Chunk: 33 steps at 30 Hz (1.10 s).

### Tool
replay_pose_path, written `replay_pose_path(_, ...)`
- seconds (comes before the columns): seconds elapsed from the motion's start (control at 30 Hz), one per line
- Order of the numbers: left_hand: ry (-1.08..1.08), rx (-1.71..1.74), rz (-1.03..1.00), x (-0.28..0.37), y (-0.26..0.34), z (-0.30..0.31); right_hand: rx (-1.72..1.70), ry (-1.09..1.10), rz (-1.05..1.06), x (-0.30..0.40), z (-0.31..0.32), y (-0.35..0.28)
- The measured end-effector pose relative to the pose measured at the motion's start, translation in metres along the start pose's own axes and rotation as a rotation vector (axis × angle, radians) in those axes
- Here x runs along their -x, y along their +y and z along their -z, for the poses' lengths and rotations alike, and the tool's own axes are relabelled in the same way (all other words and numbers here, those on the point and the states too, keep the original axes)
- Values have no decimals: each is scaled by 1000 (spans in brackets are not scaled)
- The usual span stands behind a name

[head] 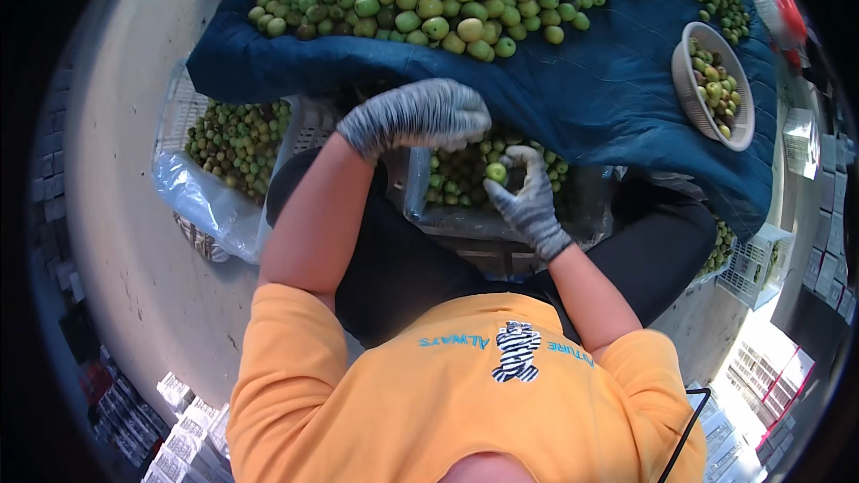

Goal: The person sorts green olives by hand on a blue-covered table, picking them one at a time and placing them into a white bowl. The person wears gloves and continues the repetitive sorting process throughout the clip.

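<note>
My left hand [423,114], in a grey striped knit glove, is held palm down by the near edge of a blue padded cloth [590,100]. Its fingers are bent together, and their undersides are hidden. To its right, my right hand [530,198], gloved alike, has one green fruit [496,172] between thumb and forefinger. Beneath that hand, a plastic-lined crate [416,194] holds many small green fruits [449,181]. A large heap of green and brownish fruits [436,7] lies on the cloth beyond both hands.
Another lined crate [178,111] of fruit stands at the left. On the cloth at the right, a pale plastic basket [681,84] holds fruit. A white crate [755,268] sits beyond my right knee. Stacked white boxes [184,446] stand at lower left.
</note>
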State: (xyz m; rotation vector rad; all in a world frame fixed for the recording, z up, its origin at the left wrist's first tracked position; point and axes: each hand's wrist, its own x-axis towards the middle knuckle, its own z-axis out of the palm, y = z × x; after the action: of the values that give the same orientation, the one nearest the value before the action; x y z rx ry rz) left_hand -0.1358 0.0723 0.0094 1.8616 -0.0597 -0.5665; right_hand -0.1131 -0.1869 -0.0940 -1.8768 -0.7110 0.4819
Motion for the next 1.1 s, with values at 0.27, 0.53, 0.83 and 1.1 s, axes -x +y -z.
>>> replay_pose_path(0.27,458,-144,-99,71,67,-74,-78,-150,546,5,28,-133)
replay_pose_path(0.53,1191,-1121,817,213,9,25,19,-84,514,-50,105,-130)
replay_pose_path(0.83,1106,-849,-186,-36,68,63,-88,324,19,-296,214,2)
replay_pose_path(1.1,1050,-998,-67,-104,20,78,-18,699,-205,-453,276,103)
